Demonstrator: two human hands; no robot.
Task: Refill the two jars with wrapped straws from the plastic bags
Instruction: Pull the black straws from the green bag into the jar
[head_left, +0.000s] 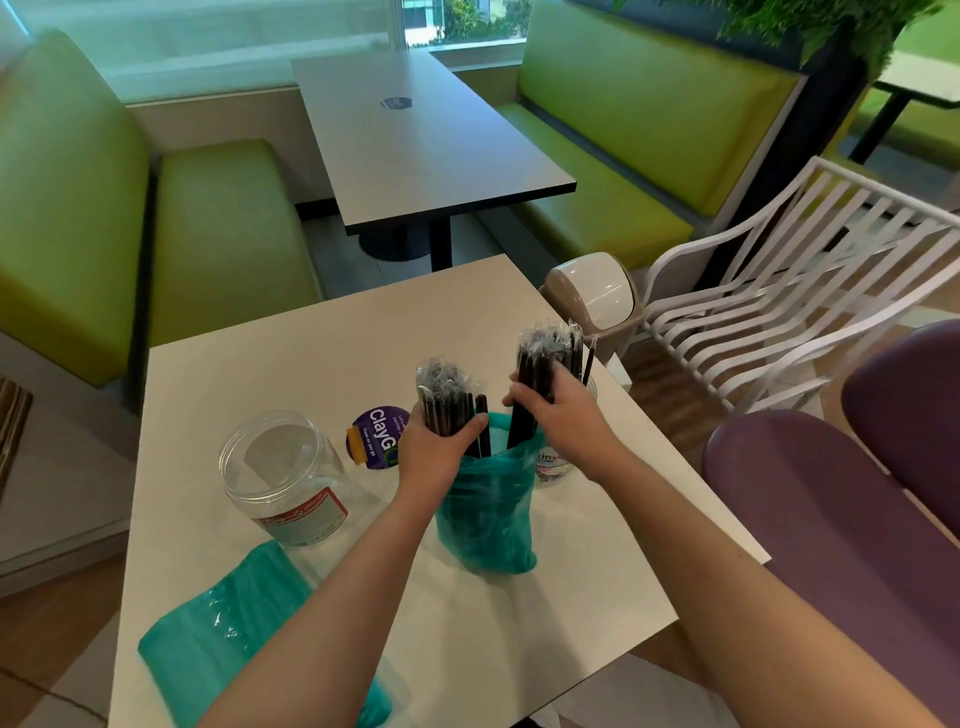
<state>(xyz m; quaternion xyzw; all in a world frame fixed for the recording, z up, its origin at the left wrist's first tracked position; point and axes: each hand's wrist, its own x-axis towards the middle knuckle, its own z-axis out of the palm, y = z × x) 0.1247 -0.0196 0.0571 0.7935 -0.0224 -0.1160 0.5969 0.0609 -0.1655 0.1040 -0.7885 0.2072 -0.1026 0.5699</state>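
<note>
Teal bag (485, 512) upright mid-desk (311, 358) | our left hand (434, 454) grips one wrapped straw bundle (448, 397) | right hand (563, 415) grips another bundle (540, 358) above it | empty jar (283, 478) left

The white table (363, 332) has bare surface along its far edge and far left corner, and a broad bare patch in the near middle, between the two forearms. On the left, an open clear jar (283, 480) stands with a round purple sticker (375, 437) flat beside it, which blocks nothing. A flat teal bag (228, 634) covers the near left corner. In the centre, the upright teal bag (485, 512) stands between both hands, each gripping a bundle of straws above its mouth. A second jar (555, 464) sits close behind the right wrist, mostly hidden. Off the right edge, a small bin (592, 296), a white slatted chair (810, 291) and purple seats (831, 483) crowd that side.
</note>
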